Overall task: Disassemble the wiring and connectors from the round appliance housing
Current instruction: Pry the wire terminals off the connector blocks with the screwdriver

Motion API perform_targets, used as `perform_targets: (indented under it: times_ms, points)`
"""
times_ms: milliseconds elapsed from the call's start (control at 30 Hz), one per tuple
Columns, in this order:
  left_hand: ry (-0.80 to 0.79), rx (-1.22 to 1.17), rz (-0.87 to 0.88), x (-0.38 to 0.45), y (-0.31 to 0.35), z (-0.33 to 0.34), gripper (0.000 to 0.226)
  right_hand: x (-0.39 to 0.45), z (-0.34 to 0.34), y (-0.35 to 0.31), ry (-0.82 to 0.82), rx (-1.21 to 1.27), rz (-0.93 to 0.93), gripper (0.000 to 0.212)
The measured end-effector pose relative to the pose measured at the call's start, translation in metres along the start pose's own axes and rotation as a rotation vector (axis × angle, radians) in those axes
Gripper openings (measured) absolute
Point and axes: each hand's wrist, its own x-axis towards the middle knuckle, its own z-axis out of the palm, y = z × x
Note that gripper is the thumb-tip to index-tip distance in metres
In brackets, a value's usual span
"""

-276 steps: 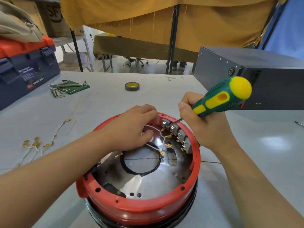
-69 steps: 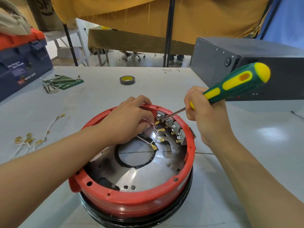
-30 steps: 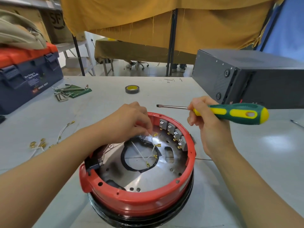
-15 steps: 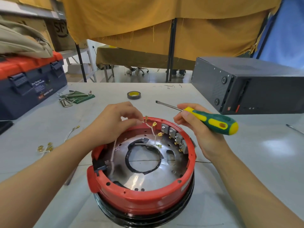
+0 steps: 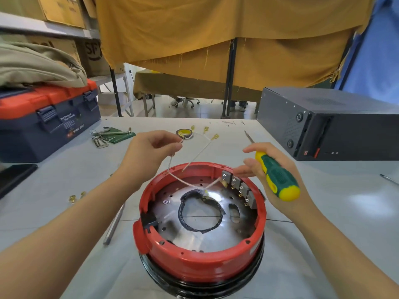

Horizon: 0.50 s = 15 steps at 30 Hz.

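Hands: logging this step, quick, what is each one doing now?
Left hand: pinches the white wires, lifted above the red housing.
Right hand: holds the screwdriver, fingers partly open.

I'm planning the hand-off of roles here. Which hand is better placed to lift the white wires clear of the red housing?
The left hand. It already pinches the white wires above the red housing, with their brass terminals hanging free. The right hand holds the screwdriver in its palm, so it is less free.

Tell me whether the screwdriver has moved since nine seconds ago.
Yes. The screwdriver has come off the switches on the red housing; its tip now points away, above the rim.
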Motion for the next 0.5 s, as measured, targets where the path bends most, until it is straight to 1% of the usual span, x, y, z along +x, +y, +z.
perform_targets:
  times_ms: [100, 233, 267, 367, 500]
  points:
    - [0.004, -0.033, -0.102, -0.004, -0.006, -0.006, 0.008, -0.006, -0.001, 0.003, -0.061, -0.123, -0.007, 0.015]
    - [0.001, -0.031, -0.202, -0.013, -0.014, -0.024, 0.007, -0.017, 0.007, 0.011, -0.192, -0.167, 0.098, 0.030]
    - [0.007, -0.047, -0.227, -0.015, -0.017, -0.030, 0.007, -0.018, 0.009, 0.013, -0.199, -0.184, 0.105, 0.030]
    - [0.040, -0.104, -0.301, -0.022, -0.026, -0.050, 0.009, -0.017, 0.013, 0.016, -0.189, -0.205, 0.123, 0.020]
    - [0.103, -0.145, -0.393, -0.035, -0.040, -0.086, 0.010, -0.015, 0.016, 0.015, -0.197, -0.195, 0.139, 0.019]
